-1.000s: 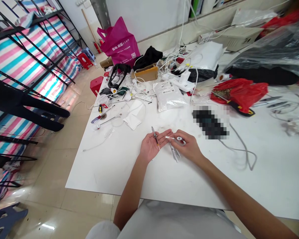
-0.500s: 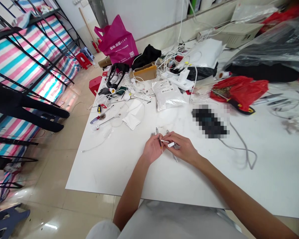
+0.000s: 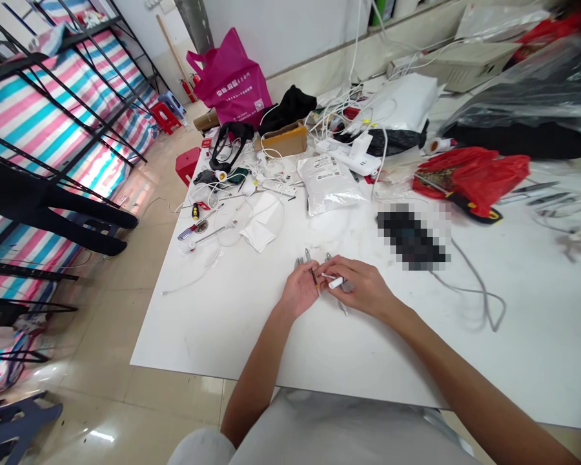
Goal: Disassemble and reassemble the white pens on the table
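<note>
Palm turned up, my left hand (image 3: 301,290) pinches a thin dark rod (image 3: 314,278) with a yellowish lower end; its exact kind is unclear. Beside it, my right hand (image 3: 365,285) has its fingers closed around a slim white stick-like piece (image 3: 336,283), whose narrow end points at the left fingers. A small gap separates that end from the rod. Silver pen-like pieces lie by the hands: one slim silver piece (image 3: 308,254) shows just beyond the left fingers, and another silver piece (image 3: 343,308) is partly hidden under the right hand.
Across the white table (image 3: 213,336) lie a packed white plastic bag (image 3: 330,186), folded white tissue (image 3: 260,231), screwdrivers (image 3: 188,231) and tangled white cables. To the right are a pixelated dark object (image 3: 411,237) with a grey cable and a red bag (image 3: 489,171). A person's dark-clothed legs (image 3: 62,203) appear left.
The white piece in my right hand has drawn slightly away from the dark rod in my left. The whole view has shifted a little; other things have stayed put.
</note>
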`<state>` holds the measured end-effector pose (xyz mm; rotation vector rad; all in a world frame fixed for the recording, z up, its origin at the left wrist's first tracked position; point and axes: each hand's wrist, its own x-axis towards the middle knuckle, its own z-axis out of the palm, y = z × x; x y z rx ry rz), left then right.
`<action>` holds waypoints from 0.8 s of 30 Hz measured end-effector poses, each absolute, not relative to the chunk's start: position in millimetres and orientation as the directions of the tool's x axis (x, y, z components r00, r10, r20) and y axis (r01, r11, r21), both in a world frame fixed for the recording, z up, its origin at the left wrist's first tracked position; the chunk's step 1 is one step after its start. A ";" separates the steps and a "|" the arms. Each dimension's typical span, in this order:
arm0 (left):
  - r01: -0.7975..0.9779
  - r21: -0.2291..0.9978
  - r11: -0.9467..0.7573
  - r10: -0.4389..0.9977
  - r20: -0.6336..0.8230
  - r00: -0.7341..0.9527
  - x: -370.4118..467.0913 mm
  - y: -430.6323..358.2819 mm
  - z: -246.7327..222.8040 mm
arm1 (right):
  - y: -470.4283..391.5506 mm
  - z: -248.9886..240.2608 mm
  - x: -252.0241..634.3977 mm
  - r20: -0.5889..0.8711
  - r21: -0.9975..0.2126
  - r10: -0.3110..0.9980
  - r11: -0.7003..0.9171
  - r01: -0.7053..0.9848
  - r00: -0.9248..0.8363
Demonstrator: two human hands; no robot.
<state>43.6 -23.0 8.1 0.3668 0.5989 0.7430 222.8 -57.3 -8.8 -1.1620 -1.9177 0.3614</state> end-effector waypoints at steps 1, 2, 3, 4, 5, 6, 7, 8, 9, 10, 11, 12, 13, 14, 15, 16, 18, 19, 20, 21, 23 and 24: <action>-0.508 0.519 0.687 0.719 -0.385 0.579 44.0 -23.2 8.0 | -57.3 -10.9 222.7 0.511 -0.607 0.832 0.528 0.594 -0.218; -0.498 0.525 0.690 0.716 -0.393 0.577 44.5 -23.5 7.8 | -57.5 -12.7 222.1 0.509 -0.609 0.832 0.528 0.592 -0.219; -0.490 0.528 0.693 0.712 -0.398 0.579 45.1 -24.1 7.7 | -57.9 -14.2 221.0 0.508 -0.616 0.833 0.529 0.584 -0.218; -0.484 0.530 0.696 0.709 -0.400 0.581 45.8 -24.7 7.7 | -58.3 -15.3 219.7 0.509 -0.623 0.833 0.530 0.575 -0.217; -0.478 0.532 0.699 0.705 -0.398 0.588 46.4 -25.3 7.8 | -58.8 -15.8 218.2 0.510 -0.630 0.832 0.534 0.564 -0.217; -0.471 0.534 0.702 0.699 -0.393 0.598 46.9 -26.0 8.1 | -59.4 -15.9 216.7 0.514 -0.636 0.829 0.540 0.552 -0.218; -0.461 0.538 0.706 0.693 -0.388 0.608 47.3 -26.6 8.4 | -59.9 -15.6 215.3 0.521 -0.639 0.825 0.548 0.540 -0.220; -0.450 0.543 0.708 0.687 -0.386 0.615 47.6 -27.1 8.8 | -60.3 -15.2 214.2 0.527 -0.643 0.821 0.554 0.529 -0.219; -0.441 0.548 0.711 0.683 -0.387 0.620 47.8 -27.5 9.1 | -60.7 -14.6 213.5 0.528 -0.648 0.821 0.556 0.520 -0.219; -0.437 0.547 0.714 0.680 -0.391 0.620 48.0 -27.7 9.3 | -60.9 -14.1 213.1 0.524 -0.656 0.824 0.553 0.514 -0.218; -0.439 0.543 0.716 0.680 -0.397 0.617 48.0 -27.8 9.4 | -61.0 -13.7 213.2 0.515 -0.666 0.830 0.544 0.510 -0.213; -0.449 0.535 0.716 0.683 -0.403 0.609 47.9 -27.6 9.4 | -61.0 -13.6 213.6 0.504 -0.677 0.838 0.533 0.507 -0.207; -0.460 0.525 0.716 0.686 -0.406 0.604 47.8 -27.2 9.3 | -60.8 -13.7 214.2 0.495 -0.688 0.846 0.521 0.505 -0.199; -0.472 0.516 0.715 0.689 -0.404 0.602 47.5 -26.7 9.1 | -60.5 -14.0 215.0 0.488 -0.698 0.852 0.511 0.501 -0.189; -0.482 0.512 0.712 0.693 -0.398 0.601 47.2 -26.1 9.0 | -60.1 -14.5 215.7 0.484 -0.706 0.856 0.503 0.498 -0.179; -0.486 0.513 0.708 0.696 -0.389 0.604 46.8 -25.6 8.8 | -59.7 -15.0 216.3 0.482 -0.712 0.859 0.498 0.496 -0.170; -0.486 0.520 0.703 0.699 -0.376 0.608 46.3 -25.1 8.9 | -59.0 -16.2 216.6 0.483 -0.711 0.860 0.495 0.499 -0.166; -0.487 0.519 0.702 0.700 -0.377 0.607 46.2 -25.2 9.2 | -58.7 -16.6 216.4 0.487 -0.706 0.857 0.500 0.502 -0.169; -0.491 0.517 0.702 0.702 -0.381 0.602 46.3 -25.5 9.5 | -58.6 -16.8 215.9 0.494 -0.697 0.852 0.508 0.505 -0.175; -0.494 0.513 0.702 0.703 -0.386 0.597 46.5 -26.0 10.0 | -58.6 -16.7 215.5 0.501 -0.688 0.846 0.517 0.509 -0.182; -0.492 0.518 0.699 0.705 -0.385 0.596 47.0 -27.2 10.9 | -59.1 -15.4 215.0 0.515 -0.673 0.836 0.532 0.514 -0.190; -0.494 0.527 0.692 0.712 -0.380 0.591 47.2 -27.7 11.3 | -59.5 -14.1 215.1 0.517 -0.674 0.835 0.533 0.511 -0.190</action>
